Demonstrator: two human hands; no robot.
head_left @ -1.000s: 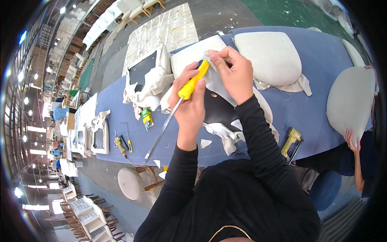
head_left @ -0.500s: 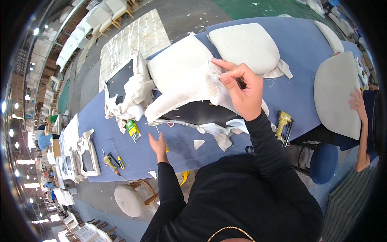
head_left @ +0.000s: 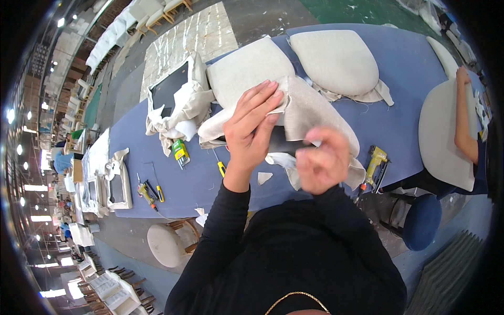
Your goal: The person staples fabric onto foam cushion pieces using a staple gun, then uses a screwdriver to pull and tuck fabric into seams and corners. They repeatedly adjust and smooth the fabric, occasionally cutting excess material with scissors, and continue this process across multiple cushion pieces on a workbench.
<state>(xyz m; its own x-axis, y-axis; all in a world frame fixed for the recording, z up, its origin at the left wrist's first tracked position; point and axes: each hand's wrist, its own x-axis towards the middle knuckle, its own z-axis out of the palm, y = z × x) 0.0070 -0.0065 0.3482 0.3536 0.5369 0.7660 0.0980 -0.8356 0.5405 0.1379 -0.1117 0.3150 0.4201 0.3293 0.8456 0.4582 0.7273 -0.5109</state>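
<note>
The workpiece is a padded seat part [head_left: 328, 113] with a pale beige fabric cover, lying on the blue-topped table [head_left: 189, 197] directly at the two hands. A black panel [head_left: 286, 143] shows on its near side, between the hands.

The left hand [head_left: 251, 126] lies against the cover near its raised seam; its fingers are straight and close together, the thumb set apart. Whether fabric is pinched between thumb and fingers cannot be told from here. The right hand [head_left: 323, 160] is in front of the near side of the part, fingers bent and blurred; I cannot tell whether it holds anything.

Just left of the left wrist lies a yellow-handled screwdriver [head_left: 221, 166]. Further left is a green-and-yellow box [head_left: 180, 153], with an air tool [head_left: 147, 192] well beyond it. Between the wrists, a fabric scrap [head_left: 265, 178] lies flat.

To the right of the right hand is a yellow stapler [head_left: 376, 167]. Beyond the grip, toward the far table edge, lie two beige pads [head_left: 338, 62]. Far right, a co-worker's arm [head_left: 464, 118] extends across a large pad [head_left: 438, 134].
</note>
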